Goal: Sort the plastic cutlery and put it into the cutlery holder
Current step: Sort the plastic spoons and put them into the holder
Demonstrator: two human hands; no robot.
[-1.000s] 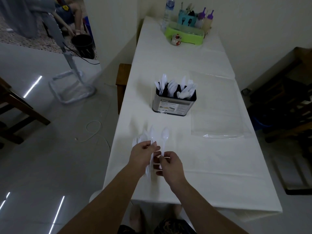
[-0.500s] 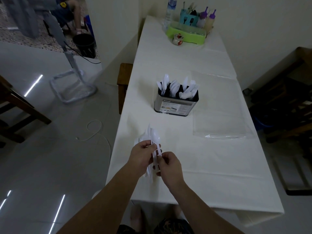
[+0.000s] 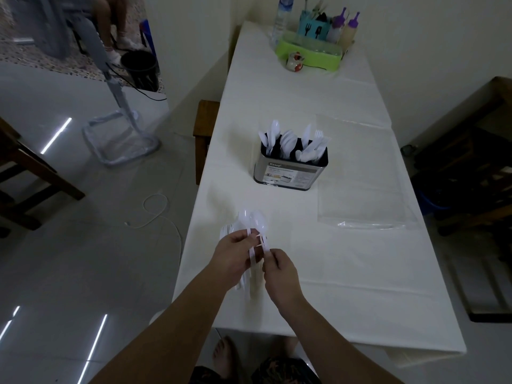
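I can't count the white cutlery bundle (image 3: pixel 243 231) in my left hand (image 3: pixel 235 253): fingers cover its middle, and its pale pieces blend into the counter (image 3: pixel 346 273) cloth. The holder (image 3: pixel 291 170) walls hide its dividers, so I can't tell which compartment holds what. Its label is too small to read. The upper edge crops a seated person (image 3: pixel 110 29).

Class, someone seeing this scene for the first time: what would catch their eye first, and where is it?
First, the two hands at the near table edge: the left hand grips a bundle of white plastic cutlery, and the right hand pinches one handle from it. Next, the metal cutlery holder mid-table, already stocked with white pieces, with a clear plastic bag lying flat to its right.
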